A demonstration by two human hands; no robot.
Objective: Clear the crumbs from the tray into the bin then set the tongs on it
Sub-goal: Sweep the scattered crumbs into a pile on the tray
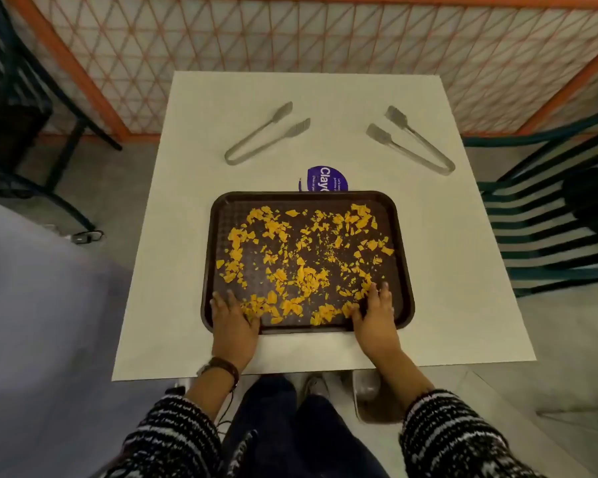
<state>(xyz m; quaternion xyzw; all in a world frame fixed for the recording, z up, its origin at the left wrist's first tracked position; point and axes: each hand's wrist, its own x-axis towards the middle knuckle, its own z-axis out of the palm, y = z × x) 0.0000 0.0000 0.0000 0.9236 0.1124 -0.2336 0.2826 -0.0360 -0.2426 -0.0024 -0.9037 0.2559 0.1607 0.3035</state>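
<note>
Two hands rest flat on the near rim of the dark, rounded-corner tray: left hand and right hand, fingers straight and spread. Jagged orange crumbs litter its textured bed. Beyond it, two metal tongs lie apart on the pale matte surface.

Dim, soft focus, edges warped.

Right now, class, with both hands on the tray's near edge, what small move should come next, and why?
Probably curl both hands, left hand and right hand, round the tray rim and lift it level: the crumbs lie loose across it, and no bin shows.
</note>
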